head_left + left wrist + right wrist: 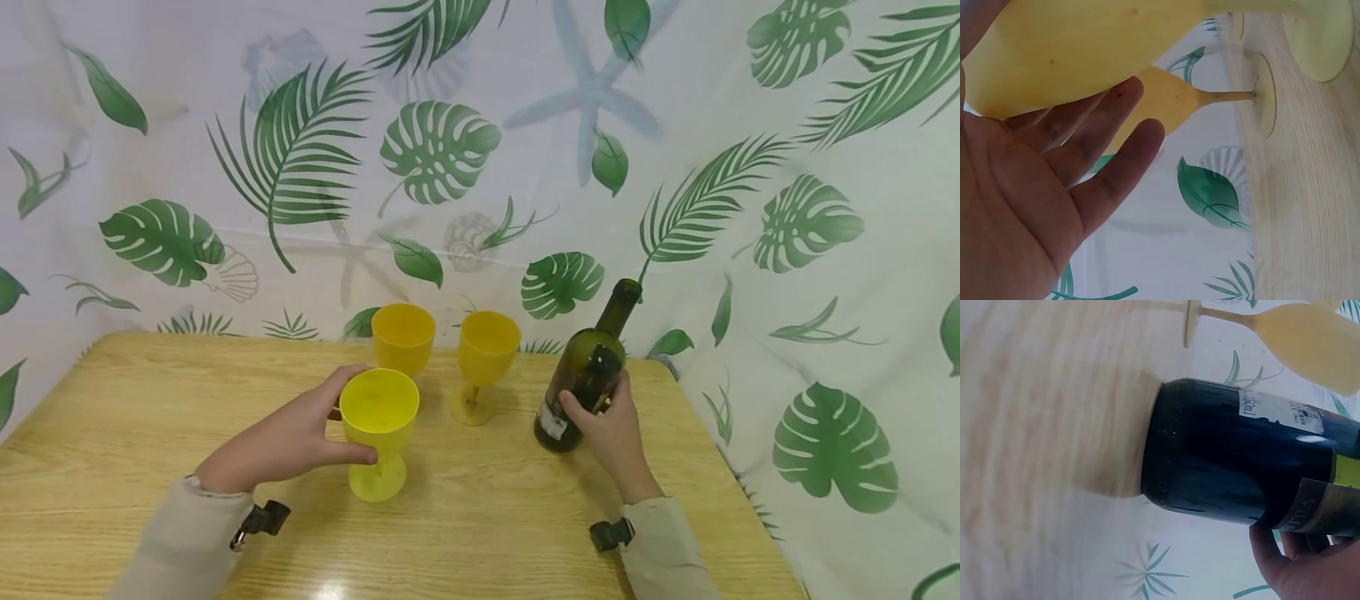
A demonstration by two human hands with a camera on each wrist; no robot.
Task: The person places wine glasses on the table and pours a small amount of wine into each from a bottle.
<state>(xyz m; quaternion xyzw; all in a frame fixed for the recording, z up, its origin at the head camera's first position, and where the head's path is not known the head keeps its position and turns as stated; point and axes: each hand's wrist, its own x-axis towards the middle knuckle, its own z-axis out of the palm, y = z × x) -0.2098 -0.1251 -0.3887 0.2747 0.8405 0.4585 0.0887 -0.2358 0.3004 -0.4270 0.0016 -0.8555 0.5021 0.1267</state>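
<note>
A bright yellow plastic goblet [378,404] stands upright on the wooden table, nearest the viewer. My left hand [300,433] is around its bowl, thumb across the front and fingers behind; in the left wrist view, the little finger [1125,175] is off the cup. On the right, my right hand [618,442] grips a dark green wine bottle [585,379] by its body, thumb in front. The bottle's base is at the tabletop, and its neck has no visible cork. Printed labels show on its side in the right wrist view.
Two more yellow goblets, one on the left [403,337] and one on the right [489,346], stand behind the held one. A leaf-patterned white cloth [465,225] hangs along the back and right edges of the table [480,533].
</note>
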